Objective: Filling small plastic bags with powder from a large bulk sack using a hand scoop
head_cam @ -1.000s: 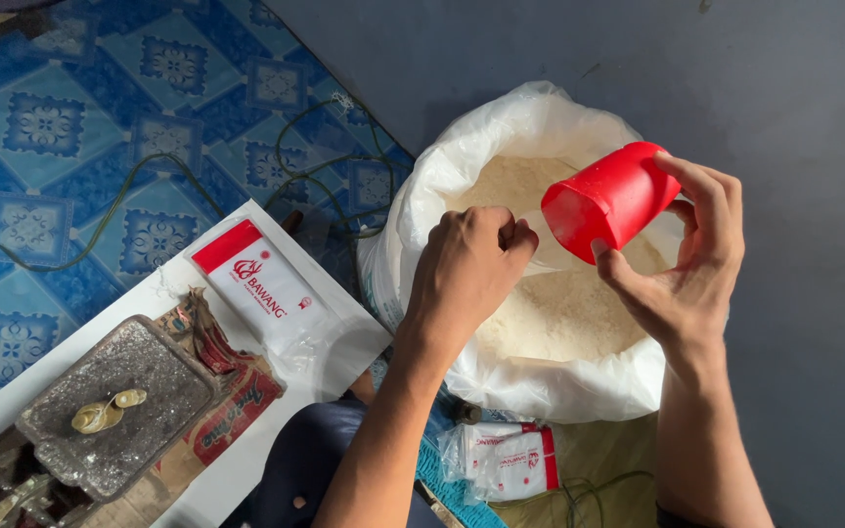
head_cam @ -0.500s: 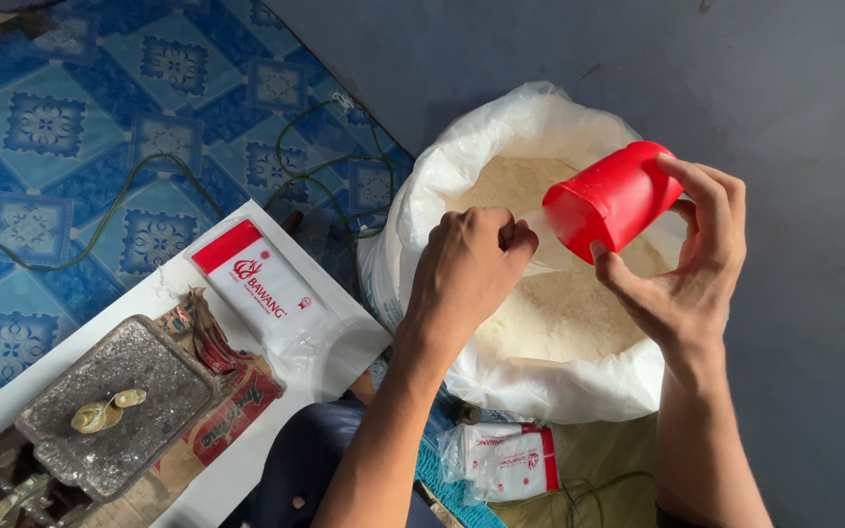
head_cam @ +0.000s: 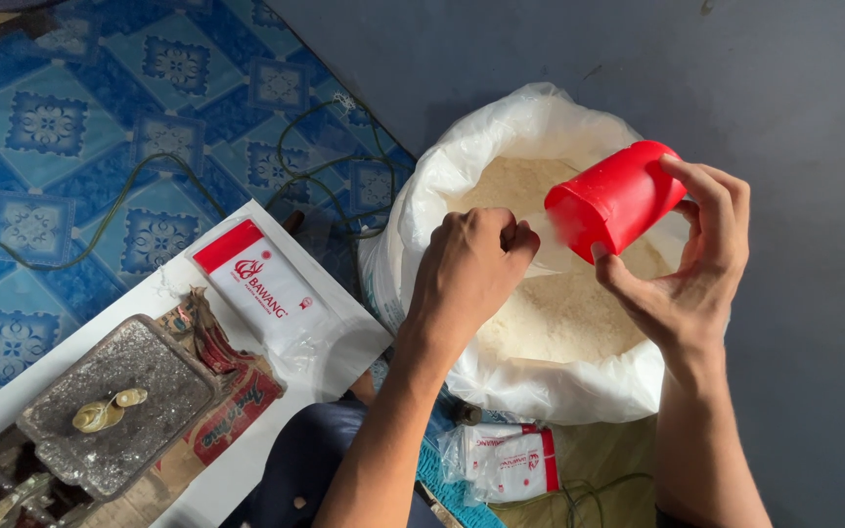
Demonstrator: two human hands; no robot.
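My right hand [head_cam: 689, 264] grips a red plastic cup [head_cam: 614, 198] tipped on its side, mouth toward the left, over a large white sack [head_cam: 501, 137] full of pale grain or flour [head_cam: 559, 313]. My left hand [head_cam: 468, 274] is closed on the top of a small clear plastic bag [head_cam: 552, 249] held right at the cup's mouth, above the sack's contents. Most of the small bag is hidden behind my fingers and the cup.
A white board [head_cam: 334, 342] at the left holds a red-and-white printed packet [head_cam: 258, 284], crumpled wrappers [head_cam: 232, 391] and a grey metal scale pan [head_cam: 114, 401] with brass weights [head_cam: 105, 411]. More small packets [head_cam: 506, 462] lie below the sack. A green cable [head_cam: 149, 186] crosses the blue patterned floor.
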